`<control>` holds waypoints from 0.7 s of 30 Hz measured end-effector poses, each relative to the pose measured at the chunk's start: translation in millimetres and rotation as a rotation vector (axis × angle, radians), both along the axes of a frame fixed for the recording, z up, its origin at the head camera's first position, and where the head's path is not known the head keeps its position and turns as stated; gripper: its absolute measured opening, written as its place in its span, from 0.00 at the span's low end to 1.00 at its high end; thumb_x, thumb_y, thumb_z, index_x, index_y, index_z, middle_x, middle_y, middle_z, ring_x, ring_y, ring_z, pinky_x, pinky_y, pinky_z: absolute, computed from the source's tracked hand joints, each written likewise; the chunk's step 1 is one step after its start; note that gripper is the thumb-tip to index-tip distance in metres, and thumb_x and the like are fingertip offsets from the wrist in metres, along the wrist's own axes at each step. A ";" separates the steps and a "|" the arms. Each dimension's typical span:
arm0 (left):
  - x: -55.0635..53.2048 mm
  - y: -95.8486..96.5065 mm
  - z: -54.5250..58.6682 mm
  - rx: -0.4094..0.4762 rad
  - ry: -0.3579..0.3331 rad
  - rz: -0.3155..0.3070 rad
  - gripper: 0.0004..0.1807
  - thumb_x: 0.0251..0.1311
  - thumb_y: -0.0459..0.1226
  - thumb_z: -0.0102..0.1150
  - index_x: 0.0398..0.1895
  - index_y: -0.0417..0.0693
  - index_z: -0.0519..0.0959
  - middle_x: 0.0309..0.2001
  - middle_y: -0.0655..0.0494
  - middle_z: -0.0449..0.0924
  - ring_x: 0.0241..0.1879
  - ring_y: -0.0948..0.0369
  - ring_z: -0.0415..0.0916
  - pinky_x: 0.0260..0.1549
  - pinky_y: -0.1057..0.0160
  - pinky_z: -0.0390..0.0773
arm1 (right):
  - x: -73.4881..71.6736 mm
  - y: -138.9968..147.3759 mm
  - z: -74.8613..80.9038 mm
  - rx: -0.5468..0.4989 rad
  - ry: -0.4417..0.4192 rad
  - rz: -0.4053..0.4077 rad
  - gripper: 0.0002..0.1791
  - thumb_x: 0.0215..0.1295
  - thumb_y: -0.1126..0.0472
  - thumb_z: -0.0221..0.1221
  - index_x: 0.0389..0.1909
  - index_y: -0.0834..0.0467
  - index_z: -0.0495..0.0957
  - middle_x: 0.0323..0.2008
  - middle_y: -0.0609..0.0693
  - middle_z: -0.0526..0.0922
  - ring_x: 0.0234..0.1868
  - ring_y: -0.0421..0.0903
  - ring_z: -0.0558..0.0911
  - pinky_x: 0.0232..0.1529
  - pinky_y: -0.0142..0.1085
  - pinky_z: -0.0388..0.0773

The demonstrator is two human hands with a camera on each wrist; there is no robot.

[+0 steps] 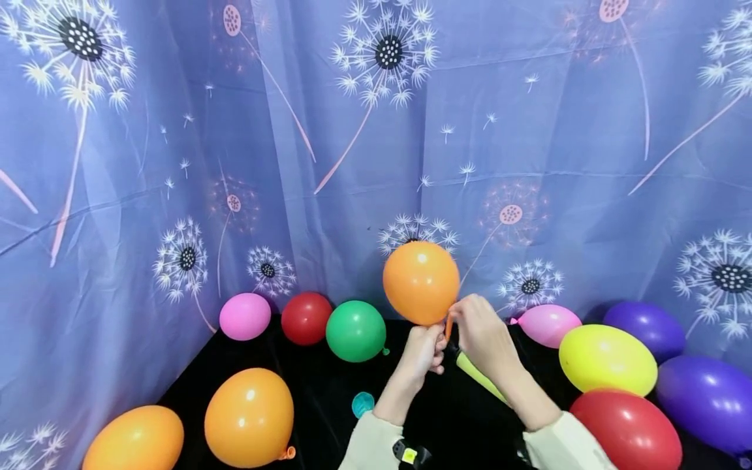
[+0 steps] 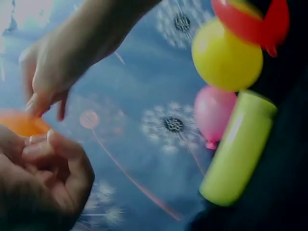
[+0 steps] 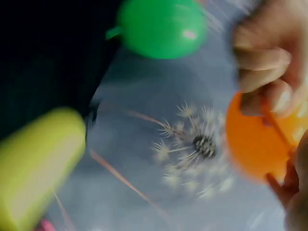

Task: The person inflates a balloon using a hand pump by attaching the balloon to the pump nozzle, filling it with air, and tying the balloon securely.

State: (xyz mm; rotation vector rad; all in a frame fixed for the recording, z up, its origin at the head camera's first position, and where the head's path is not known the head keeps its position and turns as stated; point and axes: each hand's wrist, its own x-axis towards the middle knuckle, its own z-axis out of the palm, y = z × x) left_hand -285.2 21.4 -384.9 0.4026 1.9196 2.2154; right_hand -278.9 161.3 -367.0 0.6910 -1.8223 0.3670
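An inflated orange balloon [image 1: 421, 277] stands above my two hands. My left hand [image 1: 420, 356] grips it at the base with curled fingers. My right hand [image 1: 484, 336], just to the right, pinches the balloon's narrow orange neck [image 1: 449, 326] between thumb and fingertips. In the right wrist view the neck [image 3: 278, 127] runs stretched as a thin strip from the left hand [image 3: 264, 62] to the right hand [image 3: 294, 192]. Curled left fingers hide the base of the balloon. Behind the right forearm lies a yellow-green cylinder [image 1: 482, 377], dark at its far end.
Left on the black cloth sit pink [image 1: 245, 316], red [image 1: 307, 318], green [image 1: 355, 331] and two orange balloons [image 1: 249, 418]. Several more, including a yellow balloon [image 1: 608, 359], crowd the right. A small teal disc [image 1: 363, 405] lies near the left wrist. A blue dandelion curtain [image 1: 364, 150] hangs behind.
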 end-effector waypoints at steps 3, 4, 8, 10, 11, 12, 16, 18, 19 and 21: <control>5.8 -3.8 3.2 -0.204 0.092 -0.029 0.20 0.61 0.32 0.41 0.11 0.52 0.57 0.09 0.65 0.52 0.06 0.69 0.48 0.08 0.73 0.59 | 4.0 0.4 11.7 0.379 0.201 0.087 0.14 0.66 0.73 0.39 0.30 0.63 0.73 0.29 0.52 0.73 0.30 0.45 0.72 0.28 0.31 0.73; 6.4 -6.2 3.8 -0.288 0.143 -0.019 0.20 0.59 0.31 0.41 0.10 0.53 0.56 0.08 0.65 0.51 0.06 0.68 0.48 0.08 0.73 0.59 | 4.8 0.4 15.3 0.463 0.230 0.122 0.17 0.66 0.74 0.36 0.30 0.62 0.74 0.31 0.52 0.74 0.32 0.45 0.73 0.31 0.29 0.74; 5.2 -13.6 6.8 -0.525 0.322 -0.035 0.22 0.59 0.29 0.40 0.09 0.55 0.53 0.07 0.65 0.49 0.04 0.68 0.55 0.08 0.72 0.64 | 3.8 1.2 26.7 0.591 0.115 0.267 0.14 0.67 0.72 0.40 0.31 0.59 0.74 0.41 0.54 0.81 0.45 0.49 0.79 0.55 0.38 0.77; 4.2 -15.2 8.0 -0.519 0.354 -0.042 0.21 0.58 0.28 0.41 0.09 0.54 0.56 0.07 0.64 0.53 0.06 0.69 0.62 0.11 0.73 0.68 | 2.1 3.7 30.3 0.541 -0.033 0.323 0.09 0.66 0.69 0.48 0.30 0.57 0.75 0.44 0.53 0.83 0.50 0.50 0.81 0.64 0.44 0.72; 3.7 -15.5 8.5 -0.471 0.353 -0.058 0.20 0.58 0.28 0.41 0.10 0.52 0.58 0.08 0.63 0.55 0.07 0.69 0.64 0.13 0.72 0.71 | 1.2 5.0 31.3 0.505 -0.090 0.329 0.06 0.65 0.67 0.53 0.30 0.57 0.75 0.44 0.52 0.84 0.50 0.49 0.82 0.65 0.45 0.71; 3.0 -15.7 9.0 -0.425 0.359 -0.056 0.18 0.59 0.28 0.41 0.11 0.48 0.60 0.09 0.62 0.57 0.09 0.68 0.67 0.16 0.72 0.74 | 0.2 6.4 32.1 0.464 -0.130 0.311 0.04 0.64 0.66 0.56 0.30 0.56 0.76 0.43 0.51 0.85 0.49 0.49 0.82 0.66 0.46 0.69; 5.2 -14.6 12.1 -0.263 0.416 -0.054 0.18 0.69 0.33 0.42 0.19 0.35 0.67 0.16 0.55 0.66 0.17 0.66 0.71 0.24 0.71 0.77 | -1.8 10.7 33.1 0.266 -0.206 0.183 0.04 0.58 0.68 0.62 0.30 0.56 0.79 0.31 0.46 0.86 0.38 0.44 0.84 0.64 0.46 0.67; 7.1 -14.0 13.9 -0.294 0.506 -0.035 0.19 0.73 0.36 0.43 0.23 0.34 0.68 0.21 0.52 0.68 0.21 0.65 0.71 0.26 0.73 0.75 | -2.0 10.1 34.4 0.164 -0.229 0.122 0.05 0.56 0.70 0.63 0.29 0.56 0.79 0.27 0.45 0.85 0.31 0.42 0.82 0.62 0.47 0.69; 8.2 -13.8 14.6 -0.317 0.551 -0.030 0.19 0.74 0.37 0.42 0.24 0.35 0.68 0.23 0.51 0.68 0.23 0.64 0.71 0.27 0.74 0.74 | -1.8 8.9 35.6 0.119 -0.252 0.106 0.06 0.55 0.70 0.64 0.28 0.56 0.79 0.26 0.44 0.85 0.28 0.41 0.81 0.61 0.47 0.70; 9.9 -14.1 15.9 -0.344 0.626 -0.021 0.18 0.75 0.37 0.41 0.25 0.36 0.67 0.27 0.46 0.69 0.25 0.61 0.71 0.28 0.75 0.72 | -1.8 4.2 38.7 0.048 -0.310 0.072 0.06 0.56 0.68 0.65 0.26 0.54 0.80 0.23 0.43 0.83 0.24 0.40 0.77 0.51 0.45 0.75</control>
